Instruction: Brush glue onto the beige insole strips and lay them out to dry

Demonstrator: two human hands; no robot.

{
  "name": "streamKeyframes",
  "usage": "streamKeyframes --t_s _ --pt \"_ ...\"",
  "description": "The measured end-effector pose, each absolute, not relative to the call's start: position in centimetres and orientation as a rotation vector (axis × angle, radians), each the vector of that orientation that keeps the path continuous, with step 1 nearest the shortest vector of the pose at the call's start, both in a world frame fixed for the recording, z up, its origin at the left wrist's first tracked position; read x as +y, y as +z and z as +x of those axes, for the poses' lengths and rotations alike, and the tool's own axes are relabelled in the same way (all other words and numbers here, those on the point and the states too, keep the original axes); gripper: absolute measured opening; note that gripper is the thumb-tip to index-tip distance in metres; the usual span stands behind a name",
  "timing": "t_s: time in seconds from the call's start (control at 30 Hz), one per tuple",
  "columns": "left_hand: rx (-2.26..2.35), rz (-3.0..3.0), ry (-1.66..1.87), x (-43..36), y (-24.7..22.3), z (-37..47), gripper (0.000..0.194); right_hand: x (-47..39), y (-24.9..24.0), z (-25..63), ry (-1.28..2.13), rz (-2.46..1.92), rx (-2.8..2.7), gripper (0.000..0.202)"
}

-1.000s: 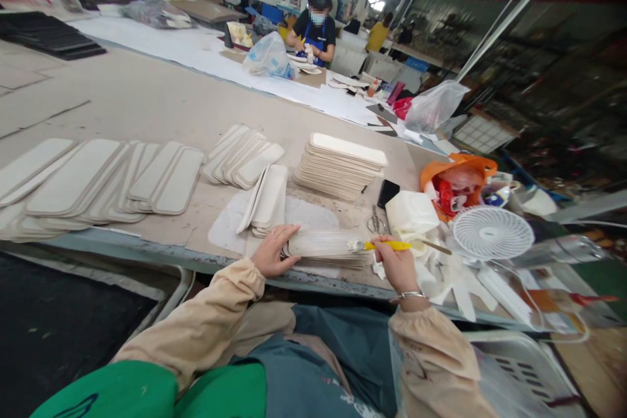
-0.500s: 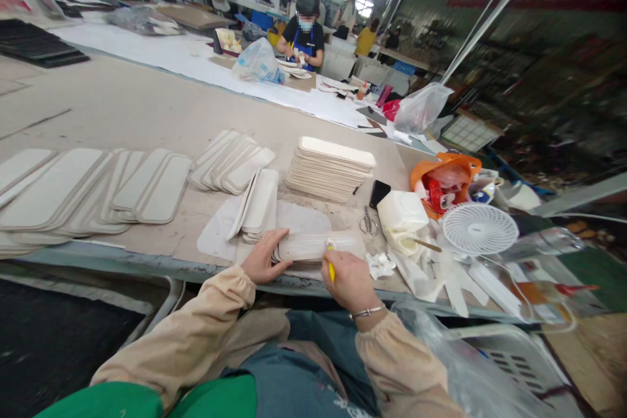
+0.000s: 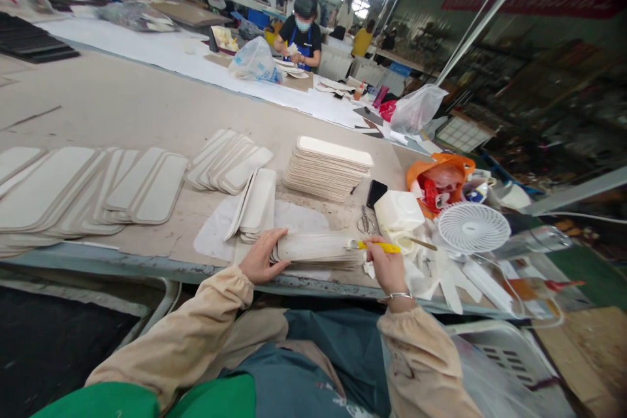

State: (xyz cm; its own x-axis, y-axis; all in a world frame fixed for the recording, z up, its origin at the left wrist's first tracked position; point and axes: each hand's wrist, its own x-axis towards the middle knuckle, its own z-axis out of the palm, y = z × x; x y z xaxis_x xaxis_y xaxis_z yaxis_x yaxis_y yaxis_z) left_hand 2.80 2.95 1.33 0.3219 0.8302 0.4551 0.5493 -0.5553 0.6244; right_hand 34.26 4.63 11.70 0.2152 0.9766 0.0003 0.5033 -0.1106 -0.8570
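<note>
A low stack of long pale pieces (image 3: 313,247) lies at the table's front edge. My left hand (image 3: 263,257) rests at the stack's left end, thumb and fingers apart around its corner. Closed round a yellow-handled brush (image 3: 385,247), my right hand (image 3: 388,266) is at the stack's right end, and the brush tip touches or nearly touches the top piece. Just behind my left hand, a few narrow pale pieces (image 3: 259,201) lean together on a whitish sheet (image 3: 213,233).
Behind stands a tall stack of pale pieces (image 3: 327,170). Fanned pieces (image 3: 157,189) spread left. A phone (image 3: 377,194), scissors (image 3: 365,222), white container (image 3: 399,210), orange bag (image 3: 437,176) and white fan guard (image 3: 473,228) are right. A person (image 3: 301,36) works across the table.
My right hand has moved right with the brush, from the middle of the stack to its right end; the brush handle now points right. My left hand has stayed at the stack.
</note>
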Motion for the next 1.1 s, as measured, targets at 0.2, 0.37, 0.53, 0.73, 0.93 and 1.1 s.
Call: streamKeyframes --t_s 0.2,0.37,0.53,0.73,0.93,1.1 --pt "1.226 2.264 1.102 2.9 1.2 2.7 0.070 4.6 11.7 36.8 0.432 -1.724 -1.662 0.032" --pt "1.228 2.277 1.102 3.0 0.9 2.7 0.070 3.4 9.9 33.2 0.269 -1.518 -2.120 0.025" --pt "1.237 2.270 1.095 2.9 1.1 2.7 0.069 1.9 10.5 30.0 0.531 -1.221 -2.108 0.018" --pt "1.247 2.262 1.081 2.9 1.3 2.8 0.069 2.0 10.3 33.8 0.264 -1.435 -1.948 0.019" --pt "1.249 2.250 1.066 2.9 1.1 2.8 0.068 0.7 9.1 33.3 0.150 -1.491 -2.055 0.021" --pt "1.251 2.249 1.079 3.0 1.0 2.8 0.070 -0.4 9.9 28.3 0.601 -1.264 -2.020 0.018"
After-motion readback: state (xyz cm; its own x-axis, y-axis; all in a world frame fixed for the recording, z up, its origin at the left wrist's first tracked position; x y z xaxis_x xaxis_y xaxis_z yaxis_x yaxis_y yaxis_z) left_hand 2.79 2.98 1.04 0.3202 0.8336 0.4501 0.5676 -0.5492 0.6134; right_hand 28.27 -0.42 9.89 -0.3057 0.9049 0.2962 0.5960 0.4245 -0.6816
